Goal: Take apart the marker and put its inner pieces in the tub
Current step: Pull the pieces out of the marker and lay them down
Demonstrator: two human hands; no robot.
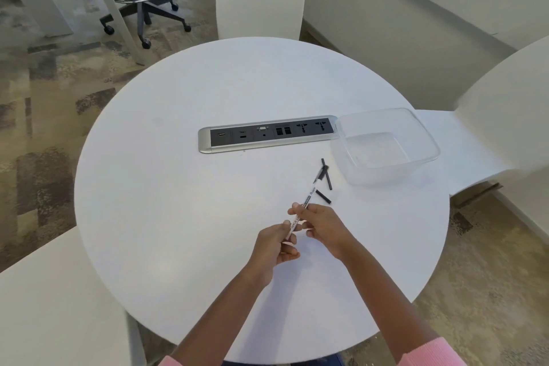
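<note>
Both hands on the marker (309,197). Left hand (274,246) grips the near end, fingers curled round the barrel. Right hand (325,227) pinches the barrel just ahead of it, thumb and fingertips. The barrel is white with print and points away from me and to the right, with a black tip at the far end.

On the bench (178,187), a long black rod (328,181) lies under the tip; can't tell if they touch. A short black piece (323,197) lies just beside the barrel, on its right.

The clear tub (427,142) sits upright on the right side of the bench, near the rod, its corner at the right end of the socket panel (267,134). Pink sleeves (430,353) show at the bottom edge.
</note>
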